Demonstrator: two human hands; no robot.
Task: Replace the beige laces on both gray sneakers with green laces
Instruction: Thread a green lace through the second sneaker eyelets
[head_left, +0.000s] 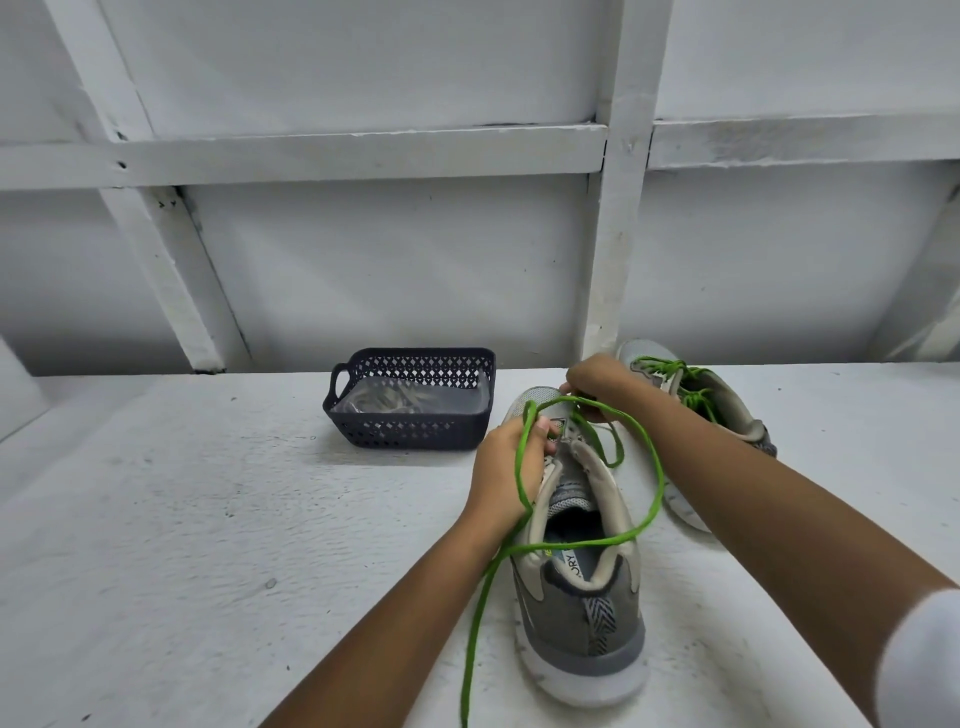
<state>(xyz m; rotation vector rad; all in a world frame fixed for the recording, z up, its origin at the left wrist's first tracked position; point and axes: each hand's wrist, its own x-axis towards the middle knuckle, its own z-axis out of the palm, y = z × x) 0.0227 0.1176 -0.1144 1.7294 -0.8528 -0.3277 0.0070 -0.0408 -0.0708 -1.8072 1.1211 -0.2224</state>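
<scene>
The right hand (597, 383) pinches the green lace (660, 483) at the toe-end eyelets, fingers curled onto it. The left hand (508, 467), just nearer the person, grips the side of the near sneaker (582, 603) by its eyelet row, the lace draped over its knuckles. Slack lace loops around both wrists and trails toward the person. Just beyond the right hand lies the far sneaker (737, 410), already laced green. Left of both hands on the bench (208, 519) stands a dark basket (415, 436) holding the beige laces (387, 400). Lacing of this last shoe looks barely begun. Next, a free end needs feeding through the following eyelet, keeping both sides even.
</scene>
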